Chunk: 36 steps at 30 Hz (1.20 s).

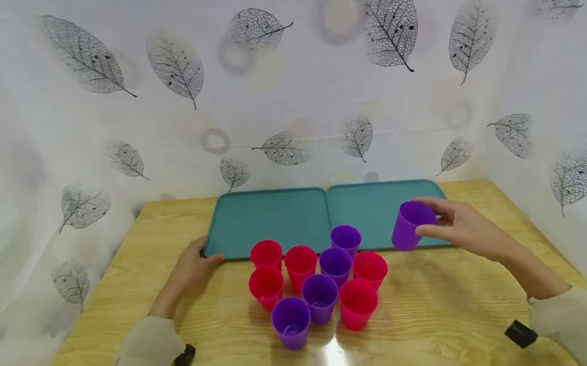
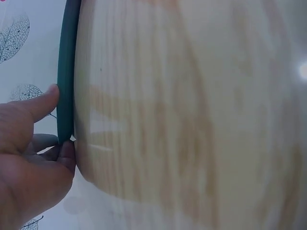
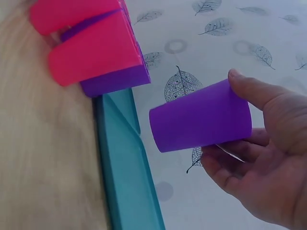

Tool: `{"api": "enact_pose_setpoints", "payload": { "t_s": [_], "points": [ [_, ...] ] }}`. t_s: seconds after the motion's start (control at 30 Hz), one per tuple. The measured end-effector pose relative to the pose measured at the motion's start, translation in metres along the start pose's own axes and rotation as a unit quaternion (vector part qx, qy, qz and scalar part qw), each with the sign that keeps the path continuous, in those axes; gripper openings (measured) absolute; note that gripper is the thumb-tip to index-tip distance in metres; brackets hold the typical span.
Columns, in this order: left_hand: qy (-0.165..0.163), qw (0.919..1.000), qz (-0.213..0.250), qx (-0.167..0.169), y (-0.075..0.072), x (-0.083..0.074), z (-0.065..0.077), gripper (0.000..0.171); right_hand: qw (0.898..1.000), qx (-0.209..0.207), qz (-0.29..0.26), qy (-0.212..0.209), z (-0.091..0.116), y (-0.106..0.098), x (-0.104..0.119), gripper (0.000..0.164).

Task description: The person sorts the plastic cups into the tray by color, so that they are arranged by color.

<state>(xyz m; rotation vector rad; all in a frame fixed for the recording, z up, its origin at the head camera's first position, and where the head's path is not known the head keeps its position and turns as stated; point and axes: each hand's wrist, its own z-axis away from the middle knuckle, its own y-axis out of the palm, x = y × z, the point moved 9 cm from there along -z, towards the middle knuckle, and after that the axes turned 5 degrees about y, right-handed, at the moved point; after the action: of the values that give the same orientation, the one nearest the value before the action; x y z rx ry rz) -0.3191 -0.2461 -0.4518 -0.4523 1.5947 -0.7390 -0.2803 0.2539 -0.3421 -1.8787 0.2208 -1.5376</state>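
My right hand (image 1: 451,221) grips a purple cup (image 1: 411,224) by its rim end, held tilted just above the right teal tray (image 1: 374,203). In the right wrist view the purple cup (image 3: 201,116) lies between thumb and fingers of the right hand (image 3: 259,153), clear of the right teal tray (image 3: 127,167). My left hand (image 1: 195,262) pinches the near left corner of the left teal tray (image 1: 265,217); the left wrist view shows thumb and fingers of the left hand (image 2: 33,143) on the left teal tray (image 2: 67,72) edge. Several red and purple cups (image 1: 314,279) stand clustered upright before the trays.
The wooden table (image 1: 456,322) is walled on three sides by a white leaf-print curtain (image 1: 281,86). Both trays lie side by side at the table's back edge. Bare wood stretches left, right and in front of the cup cluster.
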Motion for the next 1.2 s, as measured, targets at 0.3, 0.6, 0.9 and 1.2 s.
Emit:
{"api": "enact_pose_setpoints", "payload": {
  "t_s": [0.3, 0.6, 0.9, 1.2],
  "points": [
    [-0.014, 0.9998, 0.012, 0.006, 0.001, 0.005, 0.000, 0.074, 0.999, -0.021, -0.026, 0.028, -0.073, -0.007, 0.001, 0.065],
    [-0.016, 0.9997, 0.016, 0.007, -0.001, 0.006, 0.000, 0.075, 0.998, -0.024, -0.047, 0.043, -0.135, 0.004, 0.012, 0.073],
    [-0.026, 0.9993, 0.026, 0.003, 0.001, 0.009, -0.002, 0.075, 0.997, -0.017, -0.060, 0.048, -0.177, 0.018, 0.018, 0.070],
    [-0.032, 0.9993, 0.021, 0.000, 0.001, 0.011, -0.003, 0.076, 0.994, 0.032, -0.089, 0.048, -0.211, 0.048, 0.010, 0.068]
  ]
}}
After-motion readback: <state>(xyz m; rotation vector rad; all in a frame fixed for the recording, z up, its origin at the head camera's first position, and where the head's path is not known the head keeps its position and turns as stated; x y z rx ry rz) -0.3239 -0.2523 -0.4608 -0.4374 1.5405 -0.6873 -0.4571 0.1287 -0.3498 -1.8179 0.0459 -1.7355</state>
